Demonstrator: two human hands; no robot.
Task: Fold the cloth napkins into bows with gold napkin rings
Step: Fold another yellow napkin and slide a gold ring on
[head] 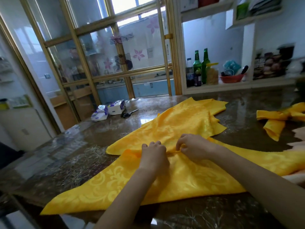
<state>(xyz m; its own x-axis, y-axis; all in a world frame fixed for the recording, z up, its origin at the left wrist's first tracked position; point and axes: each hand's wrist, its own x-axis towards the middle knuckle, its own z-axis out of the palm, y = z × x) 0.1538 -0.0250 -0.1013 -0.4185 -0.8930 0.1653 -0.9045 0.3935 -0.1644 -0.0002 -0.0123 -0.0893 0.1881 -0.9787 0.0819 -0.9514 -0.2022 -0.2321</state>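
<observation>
A large yellow patterned napkin [189, 179] lies spread across the dark table [82, 156], its near part folded over toward the middle. My left hand [154, 156] and my right hand [194, 147] sit side by side at the fold line, both with fingers curled and pinching the cloth's gathered edge. More yellow cloth [189, 119] stretches away beyond the hands. At the right edge lies a finished yellow napkin bow [279, 119]. No gold ring can be made out.
Two tissue packs [109, 110] and black scissors [128, 113] lie at the table's far side. Behind are a gold-framed glass partition and a shelf with green bottles [201, 66] and a red bowl [231, 78]. Another person's hand shows at the right edge [298, 144].
</observation>
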